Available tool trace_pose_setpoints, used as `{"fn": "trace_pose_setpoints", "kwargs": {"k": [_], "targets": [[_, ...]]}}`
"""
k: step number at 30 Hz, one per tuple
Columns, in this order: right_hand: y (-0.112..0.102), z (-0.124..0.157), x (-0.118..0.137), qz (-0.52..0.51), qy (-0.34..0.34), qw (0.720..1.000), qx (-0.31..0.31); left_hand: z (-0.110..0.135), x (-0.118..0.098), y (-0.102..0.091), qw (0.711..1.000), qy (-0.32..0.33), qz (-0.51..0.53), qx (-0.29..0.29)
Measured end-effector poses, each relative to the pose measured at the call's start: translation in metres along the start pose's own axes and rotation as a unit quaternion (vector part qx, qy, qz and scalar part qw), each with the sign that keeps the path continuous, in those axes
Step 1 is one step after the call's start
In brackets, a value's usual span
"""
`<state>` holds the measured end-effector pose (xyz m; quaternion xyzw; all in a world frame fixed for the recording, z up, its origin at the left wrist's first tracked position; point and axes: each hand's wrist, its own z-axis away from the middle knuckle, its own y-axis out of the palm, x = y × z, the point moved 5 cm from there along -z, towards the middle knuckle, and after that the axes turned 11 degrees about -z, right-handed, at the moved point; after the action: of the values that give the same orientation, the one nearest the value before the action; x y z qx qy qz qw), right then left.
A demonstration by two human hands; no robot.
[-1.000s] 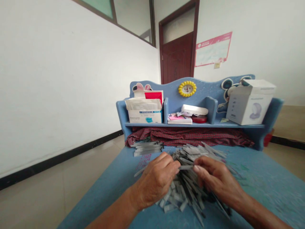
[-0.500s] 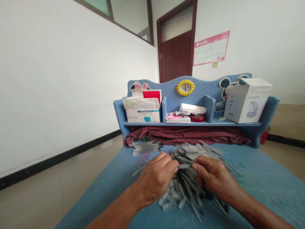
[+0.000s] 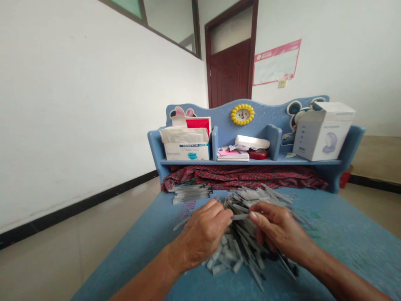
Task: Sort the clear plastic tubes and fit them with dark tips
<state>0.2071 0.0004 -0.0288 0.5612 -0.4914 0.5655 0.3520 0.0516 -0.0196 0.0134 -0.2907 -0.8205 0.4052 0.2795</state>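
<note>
- Over the loose pile (image 3: 246,240), head view: a slim pale stick (image 3: 240,217) runs with its long axis left to right.
- Left hand (image 3: 206,230), at the pile's left side: grip closed on one end.
- Right hand (image 3: 278,228), at the pile's right side: grip pinching the other end; neither hand is nearer.

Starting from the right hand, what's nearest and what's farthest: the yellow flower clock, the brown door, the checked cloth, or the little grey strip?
1. Little grey strip: its end is in the right hand.
2. Checked cloth: ahead, under the blue shelf.
3. Yellow flower clock: on the shelf's back, ahead and left.
4. Brown door: behind the shelf.
</note>
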Motion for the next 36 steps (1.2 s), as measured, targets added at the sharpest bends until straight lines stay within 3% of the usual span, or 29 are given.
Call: {"fn": "trace_pose_setpoints", "kwargs": {"k": [4,11,21,26,31,36], "targets": [[0.000,-0.001,0.001,0.042,-0.018,0.999,-0.001,-0.001,0.000,-0.002,1.000,0.000,-0.001,-0.002],[0.001,0.001,0.004,-0.051,-0.012,0.998,0.040,-0.001,0.000,0.003,0.999,-0.002,0.027,0.030],[-0.010,-0.003,0.014,-0.107,-0.042,0.993,-0.011,0.002,0.006,0.007,0.994,-0.017,0.082,0.072],[-0.004,-0.002,0.010,-0.095,-0.014,0.995,-0.023,0.001,0.001,0.009,0.995,-0.009,0.071,0.068],[-0.019,-0.005,0.013,-0.105,-0.044,0.990,-0.083,-0.001,0.011,0.006,0.994,-0.019,0.089,0.059],[-0.050,-0.006,0.027,-0.074,-0.129,0.967,-0.205,0.002,0.055,-0.005,0.988,-0.111,0.093,0.048]]}}
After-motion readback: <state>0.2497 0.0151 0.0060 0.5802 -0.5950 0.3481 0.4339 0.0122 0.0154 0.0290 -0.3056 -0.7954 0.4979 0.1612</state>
